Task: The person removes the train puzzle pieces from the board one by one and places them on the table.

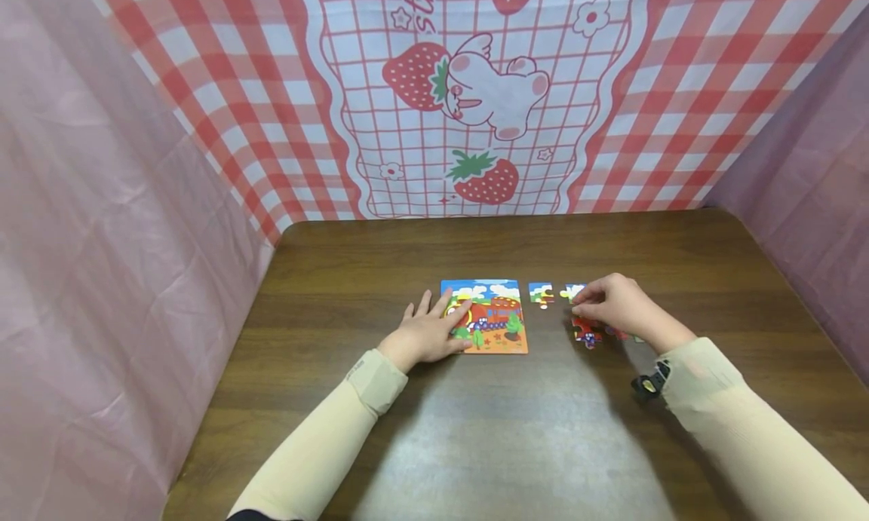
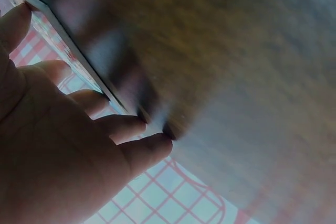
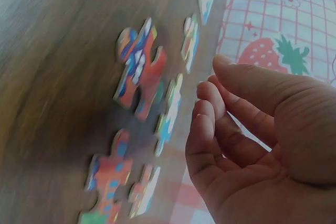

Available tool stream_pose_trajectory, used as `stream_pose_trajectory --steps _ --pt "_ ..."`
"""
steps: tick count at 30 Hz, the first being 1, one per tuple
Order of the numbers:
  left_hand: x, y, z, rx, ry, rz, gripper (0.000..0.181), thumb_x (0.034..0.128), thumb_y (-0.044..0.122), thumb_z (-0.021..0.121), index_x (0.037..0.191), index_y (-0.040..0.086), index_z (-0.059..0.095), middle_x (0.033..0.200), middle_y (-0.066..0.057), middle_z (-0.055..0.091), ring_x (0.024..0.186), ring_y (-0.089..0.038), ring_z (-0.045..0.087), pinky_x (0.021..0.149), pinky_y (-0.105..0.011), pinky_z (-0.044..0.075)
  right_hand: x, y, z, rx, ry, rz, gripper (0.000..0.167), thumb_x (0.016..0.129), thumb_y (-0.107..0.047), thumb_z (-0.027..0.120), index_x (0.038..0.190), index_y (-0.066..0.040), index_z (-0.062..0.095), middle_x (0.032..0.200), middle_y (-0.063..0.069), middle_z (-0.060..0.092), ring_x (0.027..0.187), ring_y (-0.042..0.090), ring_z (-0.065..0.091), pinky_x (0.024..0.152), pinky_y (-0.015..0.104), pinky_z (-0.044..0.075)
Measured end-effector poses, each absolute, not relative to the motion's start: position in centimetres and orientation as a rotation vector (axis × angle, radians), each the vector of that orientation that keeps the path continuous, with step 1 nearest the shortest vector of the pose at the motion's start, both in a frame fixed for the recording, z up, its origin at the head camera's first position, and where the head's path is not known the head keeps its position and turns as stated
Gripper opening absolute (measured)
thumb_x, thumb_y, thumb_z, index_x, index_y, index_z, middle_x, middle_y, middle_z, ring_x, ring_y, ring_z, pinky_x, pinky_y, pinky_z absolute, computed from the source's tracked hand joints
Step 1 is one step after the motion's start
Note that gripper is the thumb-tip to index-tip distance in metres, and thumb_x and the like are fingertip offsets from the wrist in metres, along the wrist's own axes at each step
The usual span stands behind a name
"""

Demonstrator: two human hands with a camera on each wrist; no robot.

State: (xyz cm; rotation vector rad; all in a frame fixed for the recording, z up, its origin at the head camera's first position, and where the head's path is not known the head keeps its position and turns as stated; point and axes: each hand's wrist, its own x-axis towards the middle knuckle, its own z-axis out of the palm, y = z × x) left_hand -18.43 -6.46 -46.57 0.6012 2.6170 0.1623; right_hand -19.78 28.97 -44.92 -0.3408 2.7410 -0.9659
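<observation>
A square picture board [image 1: 498,329] with a red train, clouds and trees lies on the table. My left hand [image 1: 429,332] rests on its left side with fingers spread; in the left wrist view, the thumb and some fingertips touch the board's edge [image 2: 77,51]. To the right, my right hand [image 1: 621,310] hovers over loose jigsaw pieces, its fingers loosely curled and nothing visible between them. Below its fingertips lies a red and blue jigsaw piece [image 3: 142,72], with a cloud piece [image 3: 170,111] beside it. Another jigsaw piece [image 1: 541,292] sits close to the board. The right hand partly covers some pieces in the head view.
Two more jigsaw pieces, one red with blue windows [image 3: 113,179] and a smaller one [image 3: 144,192], lie nearby. The brown wooden table [image 1: 380,249] meets a strawberry-patterned cloth [image 1: 475,91] behind. Pink curtains [image 1: 88,242] hang at both sides. A black strap [image 1: 652,383] is on the right wrist.
</observation>
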Motion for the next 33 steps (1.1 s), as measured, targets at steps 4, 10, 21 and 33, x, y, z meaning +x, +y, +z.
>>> stream_pose_trajectory --steps 4,10,21,33 --pt "-18.4 -6.7 -46.7 0.598 2.623 0.175 0.079 0.1001 0.066 0.044 0.164 0.039 0.008 0.170 -0.003 -0.006 0.151 -0.042 -0.001 0.117 -0.061 0.010 -20.1 27.7 -44.9 -0.389 2.745 -0.981 0.012 0.093 -0.014 0.077 0.098 -0.004 0.079 0.086 0.002 0.073 0.072 0.018 0.062 0.063 0.036 0.051" --pt "-18.3 -7.2 -46.9 0.557 2.636 0.192 0.084 0.0983 0.069 0.045 0.165 0.035 0.006 0.170 -0.002 -0.009 0.152 -0.041 -0.002 0.118 -0.060 0.011 -20.7 25.2 -44.8 -0.466 2.756 -0.982 0.013 0.091 -0.015 0.079 0.098 -0.004 0.079 0.088 -0.001 0.073 0.078 0.016 0.063 0.069 0.037 0.051" --pt "-18.2 -7.7 -46.9 0.491 2.634 0.182 0.092 0.0964 0.070 0.050 0.166 0.026 0.007 0.170 -0.005 -0.001 0.152 -0.042 -0.001 0.118 -0.059 0.011 -22.1 18.8 -44.9 -0.569 2.680 -1.012 0.019 0.087 -0.011 0.083 0.100 0.001 0.077 0.084 -0.001 0.072 0.078 0.015 0.067 0.073 0.037 0.055" --pt "-18.3 -8.0 -47.3 0.490 2.647 0.174 0.092 0.0960 0.071 0.047 0.166 0.027 0.006 0.170 -0.005 0.000 0.152 -0.041 0.000 0.118 -0.058 0.011 -22.7 12.9 -46.1 -0.643 2.717 -0.758 0.034 0.086 -0.018 0.084 0.112 0.002 0.074 0.102 0.010 0.072 0.094 0.024 0.066 0.088 0.045 0.053"
